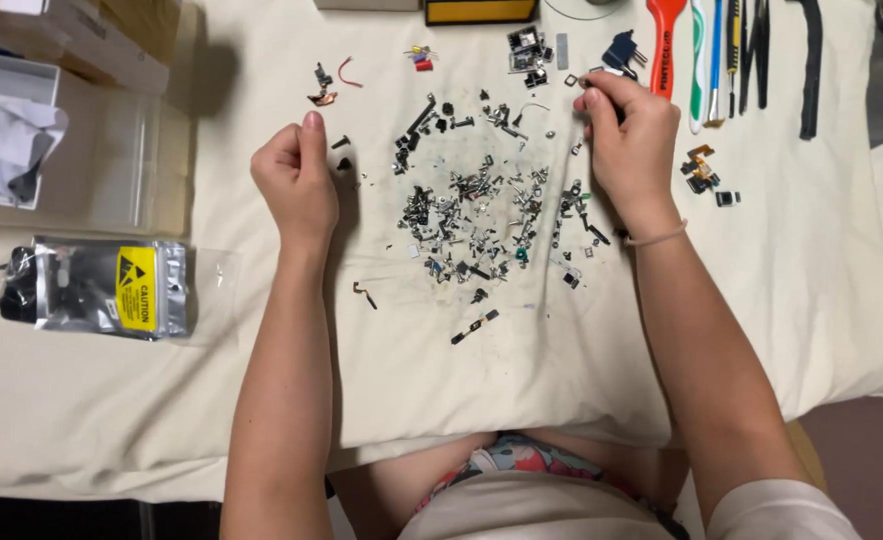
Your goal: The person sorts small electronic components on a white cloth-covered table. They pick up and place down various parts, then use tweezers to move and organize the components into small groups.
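Fingers of the right hand [629, 135] pinch a tiny part; left hand [296, 178] curls closed, grip contents unclear.

We see both of our forearms bare from wrist to elbow. Our left hand [296, 180] wears no ring or band. Around the wrist of our right hand [629, 135] sits a thin, pale elastic band [656, 237]. A short, light sleeve [781, 508] covers our right upper arm, and at our waist shows a garment [521, 456] with a colourful floral print.
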